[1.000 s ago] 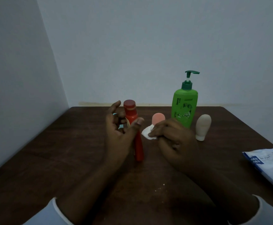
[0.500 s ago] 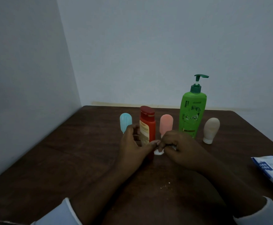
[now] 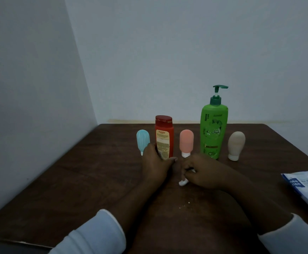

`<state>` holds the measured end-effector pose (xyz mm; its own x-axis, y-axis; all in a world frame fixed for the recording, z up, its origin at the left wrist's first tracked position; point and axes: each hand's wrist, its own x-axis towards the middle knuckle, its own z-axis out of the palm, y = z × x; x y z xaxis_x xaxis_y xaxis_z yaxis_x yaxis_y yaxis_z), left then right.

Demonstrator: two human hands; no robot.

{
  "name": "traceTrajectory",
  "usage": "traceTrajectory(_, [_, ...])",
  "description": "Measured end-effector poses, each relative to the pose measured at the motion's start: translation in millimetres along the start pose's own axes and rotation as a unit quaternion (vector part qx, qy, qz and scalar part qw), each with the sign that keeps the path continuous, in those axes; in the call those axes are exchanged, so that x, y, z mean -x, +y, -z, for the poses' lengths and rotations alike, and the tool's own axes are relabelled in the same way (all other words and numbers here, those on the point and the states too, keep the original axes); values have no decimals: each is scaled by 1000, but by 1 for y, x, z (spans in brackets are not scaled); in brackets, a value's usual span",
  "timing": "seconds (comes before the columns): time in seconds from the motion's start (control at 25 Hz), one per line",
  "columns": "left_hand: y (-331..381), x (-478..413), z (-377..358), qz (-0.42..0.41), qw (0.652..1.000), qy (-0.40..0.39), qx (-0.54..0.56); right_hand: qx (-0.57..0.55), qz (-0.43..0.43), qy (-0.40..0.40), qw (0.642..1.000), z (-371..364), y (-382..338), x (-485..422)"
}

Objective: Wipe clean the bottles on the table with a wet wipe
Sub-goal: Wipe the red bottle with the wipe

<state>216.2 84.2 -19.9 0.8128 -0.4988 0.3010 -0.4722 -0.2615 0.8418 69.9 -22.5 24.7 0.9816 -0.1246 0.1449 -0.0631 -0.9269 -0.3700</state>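
Note:
A red bottle [image 3: 165, 135] with a dark red cap stands upright on the brown table [image 3: 76, 180]. My left hand [image 3: 156, 165] wraps around its base. My right hand [image 3: 202, 173] rests on the table just right of it, fingers closed on a crumpled white wet wipe [image 3: 183, 182] that pokes out below the fingers. In a row with the red bottle stand a small blue bottle [image 3: 142, 140], a small pink bottle [image 3: 186, 142], a tall green pump bottle [image 3: 213, 129] and a small beige bottle [image 3: 236, 144].
A blue and white wet wipe pack [image 3: 307, 191] lies at the table's right edge. White crumbs [image 3: 184, 205] dot the table between my forearms. Walls close in the table at the back and the left.
The red bottle went from tilted and lifted in my left hand to standing upright on the table. My right hand with the wipe came away from the bottle and dropped onto the table.

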Motion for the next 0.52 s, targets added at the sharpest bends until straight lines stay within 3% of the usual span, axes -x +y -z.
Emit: traceTrajectory(0.52, [0,-36,-38,40,995,66,-66,21,9,13,1000,-4,2,-2])
